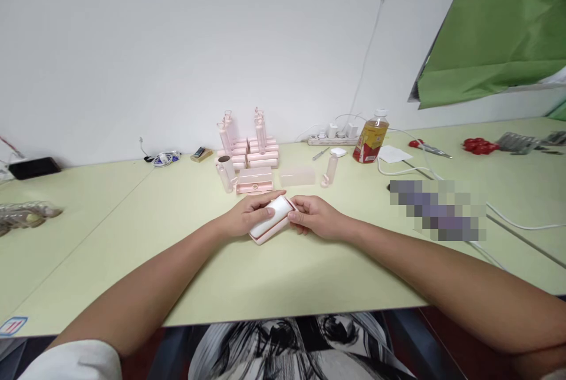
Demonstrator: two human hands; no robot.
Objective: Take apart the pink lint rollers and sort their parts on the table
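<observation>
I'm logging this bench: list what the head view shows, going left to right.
Black device, coiled cable, left hand, white-topped pink case, right hand, bottle, red-handled tool, red pile.

Your left hand [247, 215] and your right hand [316, 218] rest on the table [132, 238], right in front of you. A small box [272, 220] sits between them, and both hands hold it. Behind the box is a pile of boxes [254, 159], with tubes [226, 132] standing on top. To the right of the pile stands a bottle [370, 138]. A power strip [331, 139] lies just left of the bottle, by the wall. Far to your left lies a bag [26, 215].
</observation>
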